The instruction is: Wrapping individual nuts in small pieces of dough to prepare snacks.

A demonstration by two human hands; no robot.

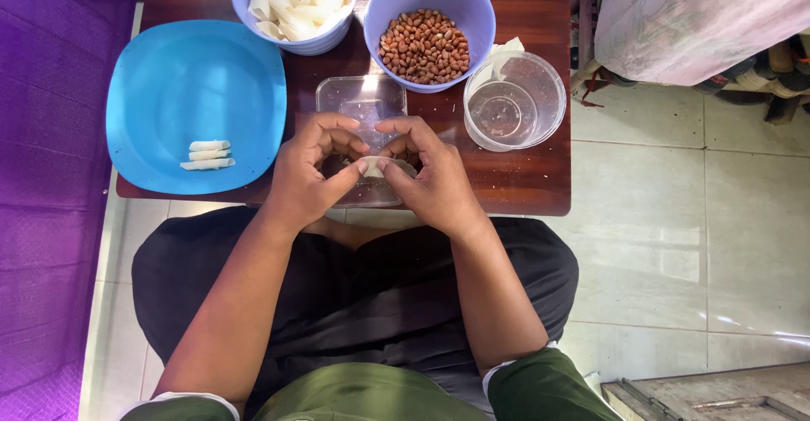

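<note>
My left hand [310,170] and my right hand [427,174] meet over a clear rectangular plastic lid [361,100] on the small wooden table [523,176]. Both pinch a small pale pastry wrapper [372,166] between thumbs and fingertips. On the blue plate [194,83] to the left lie three small rolled pastries [207,155]. Behind the hands stand a lavender bowl of cut wrappers [297,1] and a lavender bowl of peanuts [424,45].
A clear round plastic container [515,100] with a little liquid stands at the right of the table, a scrap of wrapper behind it. Purple fabric [51,176] lies to the left, tiled floor [675,218] to the right. My lap in dark cloth is below the table.
</note>
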